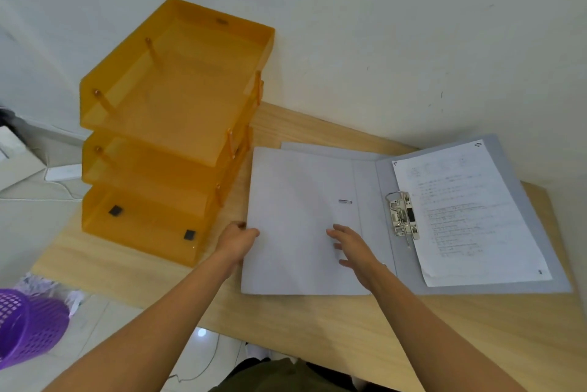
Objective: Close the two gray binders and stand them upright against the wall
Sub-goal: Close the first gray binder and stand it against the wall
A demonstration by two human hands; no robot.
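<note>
Second binder (317,147) mostly hidden under open one; sheet's (470,217) print too small to read; my left hand's (239,241) fingertips hidden under cover edge.
</note>
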